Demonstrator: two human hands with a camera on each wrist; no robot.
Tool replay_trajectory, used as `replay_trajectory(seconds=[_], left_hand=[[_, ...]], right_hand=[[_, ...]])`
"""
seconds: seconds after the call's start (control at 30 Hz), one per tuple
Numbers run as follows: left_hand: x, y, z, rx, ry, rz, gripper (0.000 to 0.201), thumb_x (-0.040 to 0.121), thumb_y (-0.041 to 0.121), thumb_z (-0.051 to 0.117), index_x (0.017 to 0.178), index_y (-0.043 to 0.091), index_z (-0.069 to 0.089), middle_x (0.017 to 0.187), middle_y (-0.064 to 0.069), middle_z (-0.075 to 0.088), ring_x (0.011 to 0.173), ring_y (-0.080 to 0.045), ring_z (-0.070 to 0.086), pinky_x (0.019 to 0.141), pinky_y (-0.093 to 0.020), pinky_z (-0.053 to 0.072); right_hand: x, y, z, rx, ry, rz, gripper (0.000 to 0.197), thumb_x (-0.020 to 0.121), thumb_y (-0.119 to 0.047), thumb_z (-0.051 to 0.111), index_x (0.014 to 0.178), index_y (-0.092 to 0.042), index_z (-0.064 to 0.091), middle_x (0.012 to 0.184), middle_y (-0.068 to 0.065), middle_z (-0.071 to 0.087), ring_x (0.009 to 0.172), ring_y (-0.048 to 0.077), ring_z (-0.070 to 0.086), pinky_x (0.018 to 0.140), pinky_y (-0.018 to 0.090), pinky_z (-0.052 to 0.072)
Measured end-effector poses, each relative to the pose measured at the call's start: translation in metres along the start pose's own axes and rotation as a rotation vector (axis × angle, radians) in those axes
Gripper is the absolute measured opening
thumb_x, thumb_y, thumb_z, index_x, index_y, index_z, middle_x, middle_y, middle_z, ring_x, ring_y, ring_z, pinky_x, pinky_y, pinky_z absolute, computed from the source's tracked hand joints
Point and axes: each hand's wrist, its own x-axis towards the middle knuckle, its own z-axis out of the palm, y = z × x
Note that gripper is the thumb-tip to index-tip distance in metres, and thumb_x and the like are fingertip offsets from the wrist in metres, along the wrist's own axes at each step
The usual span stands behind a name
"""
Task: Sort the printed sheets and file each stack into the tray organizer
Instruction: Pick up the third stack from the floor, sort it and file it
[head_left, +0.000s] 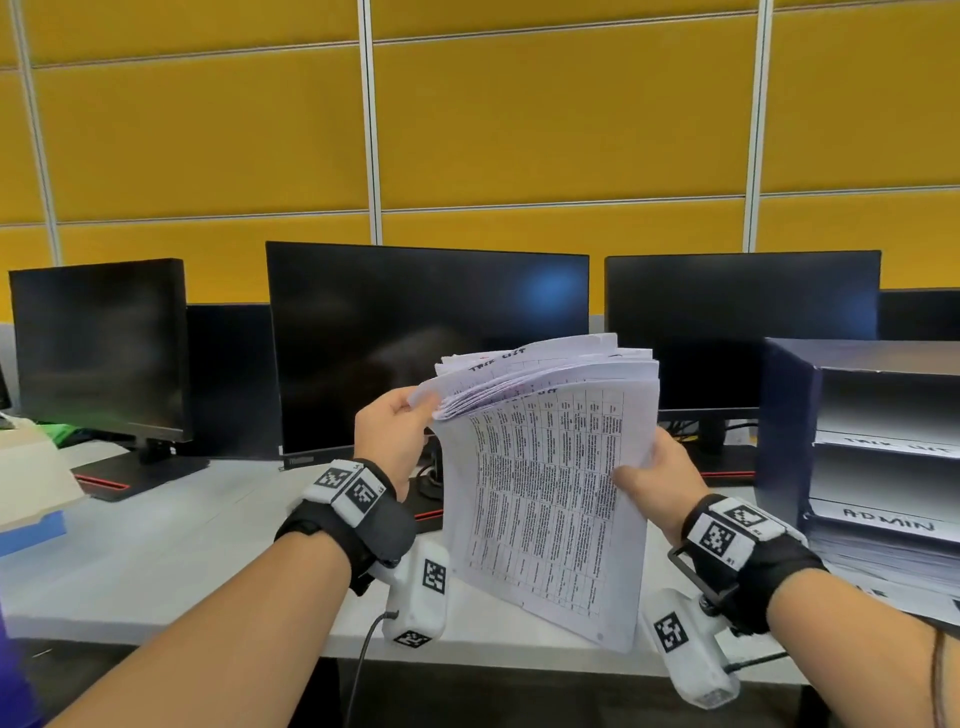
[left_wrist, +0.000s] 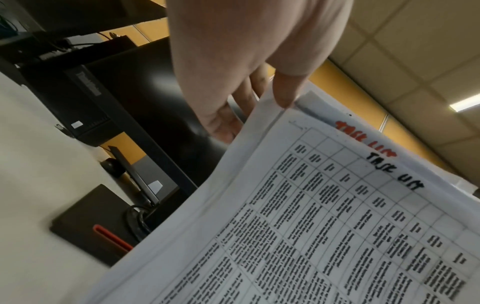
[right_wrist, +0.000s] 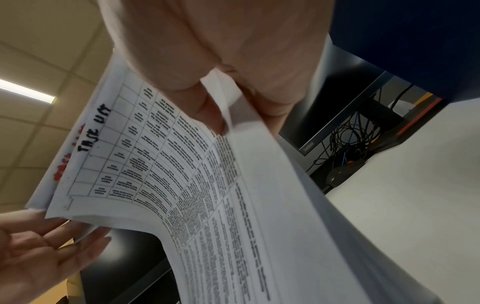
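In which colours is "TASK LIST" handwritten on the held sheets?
Black on the front sheet, red on the sheet behind; clearest in the left wrist view.

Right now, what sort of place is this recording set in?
Most likely an office workstation. Three dark monitors stand in a row on a white desk before yellow partition panels, and a dark tray organizer with hand-labelled shelves sits at the right. Both hands hold printed sheets.

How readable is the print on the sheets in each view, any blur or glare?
Head view: white printed sheets sharp, table text too small; bluish glare on the black middle monitor. Left wrist view: "TASK LIST" handwriting legible, print smeared. Right wrist view: lower page motion-blurred.
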Motion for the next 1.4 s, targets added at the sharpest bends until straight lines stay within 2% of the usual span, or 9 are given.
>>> replay_trajectory(seconds=[0.13, 0.33, 0.47, 0.63, 0.87, 1.0, 1.1, 1.27, 1.4], left_hand=[[0.001, -0.006, 0.0, 0.089, -0.013, 0.024, 0.017, 0.097, 0.026, 0.056, 0.105, 0.019, 0.068, 0.102, -0.002, 0.07, 0.102, -0.021, 0.062, 0.089, -0.039, 0.05], [0.013, -0.012, -0.01, 0.208, 0.178, 0.071, 0.022, 0.093, 0.021, 0.056, 0.072, 0.022, 0.062, 0.089, -0.014, 0.069, 0.088, -0.034, 0.065, 0.08, -0.049, 0.057], [0.019, -0.007, -0.025, 0.361, 0.336, 0.147, 0.027, 0.095, 0.021, 0.056, 0.075, 0.004, 0.063, 0.074, -0.012, 0.062, 0.07, -0.027, 0.055, 0.065, -0.035, 0.045], [0.023, 0.0, -0.052, 0.504, 0.428, 0.165, 0.037, 0.094, 0.019, 0.056, 0.061, 0.002, 0.054, 0.058, -0.01, 0.049, 0.06, -0.026, 0.045, 0.06, -0.032, 0.035], [0.02, 0.018, -0.084, 0.623, 0.468, 0.199, 0.033, 0.095, 0.013, 0.052, 0.065, 0.001, 0.059, 0.063, -0.014, 0.056, 0.06, -0.026, 0.046, 0.063, -0.031, 0.035], [0.02, 0.026, -0.103, 0.626, 0.505, 0.196, 0.028, 0.094, 0.009, 0.05, 0.081, -0.007, 0.068, 0.076, -0.028, 0.063, 0.071, -0.043, 0.055, 0.066, -0.037, 0.042], [0.023, 0.026, -0.11, 0.592, 0.45, 0.185, 0.027, 0.093, 0.013, 0.049, 0.077, 0.003, 0.07, 0.065, -0.013, 0.062, 0.069, -0.036, 0.064, 0.069, -0.038, 0.055], [0.018, 0.026, -0.092, 0.375, 0.292, 0.114, 0.019, 0.092, 0.015, 0.056, 0.094, 0.013, 0.075, 0.077, -0.001, 0.066, 0.076, -0.028, 0.068, 0.071, -0.043, 0.061], [0.007, 0.028, -0.057, 0.264, 0.069, 0.083, 0.016, 0.095, 0.012, 0.055, 0.088, 0.009, 0.069, 0.087, -0.013, 0.069, 0.076, -0.025, 0.069, 0.057, -0.032, 0.059]], right_hand=[[0.001, 0.005, -0.003, 0.018, -0.021, 0.007, 0.047, 0.079, 0.012, 0.059, 0.119, -0.011, 0.052, 0.115, 0.009, 0.064, 0.107, 0.027, 0.061, 0.095, 0.05, 0.048], [0.006, 0.011, -0.011, 0.025, 0.007, 0.042, 0.05, 0.08, 0.012, 0.06, 0.124, -0.009, 0.05, 0.116, 0.009, 0.064, 0.109, 0.027, 0.06, 0.097, 0.052, 0.046], [0.009, 0.014, -0.016, 0.004, 0.046, 0.054, 0.046, 0.079, 0.011, 0.061, 0.119, -0.009, 0.052, 0.112, 0.008, 0.065, 0.106, 0.028, 0.061, 0.096, 0.053, 0.047], [0.005, 0.008, -0.024, 0.008, 0.096, 0.061, 0.045, 0.08, 0.014, 0.058, 0.119, -0.008, 0.053, 0.107, 0.004, 0.064, 0.103, 0.025, 0.06, 0.092, 0.045, 0.049], [-0.001, 0.004, -0.035, -0.043, 0.197, 0.096, 0.04, 0.082, 0.012, 0.056, 0.118, -0.004, 0.054, 0.105, 0.012, 0.064, 0.091, 0.025, 0.06, 0.077, 0.036, 0.048], [-0.004, 0.003, -0.043, -0.07, 0.224, 0.113, 0.037, 0.082, 0.009, 0.057, 0.116, -0.003, 0.054, 0.105, 0.014, 0.063, 0.092, 0.029, 0.059, 0.079, 0.036, 0.048], [-0.009, 0.001, -0.047, -0.045, 0.196, 0.129, 0.042, 0.081, 0.011, 0.057, 0.12, -0.004, 0.052, 0.109, 0.014, 0.063, 0.098, 0.03, 0.06, 0.082, 0.038, 0.049], [-0.01, -0.004, -0.042, -0.018, 0.116, 0.109, 0.049, 0.077, 0.014, 0.06, 0.121, -0.006, 0.053, 0.112, 0.011, 0.064, 0.101, 0.028, 0.061, 0.083, 0.039, 0.05], [-0.01, -0.008, -0.032, 0.039, 0.063, 0.102, 0.049, 0.077, 0.016, 0.06, 0.12, -0.007, 0.053, 0.109, 0.007, 0.065, 0.102, 0.025, 0.062, 0.08, 0.036, 0.051]])
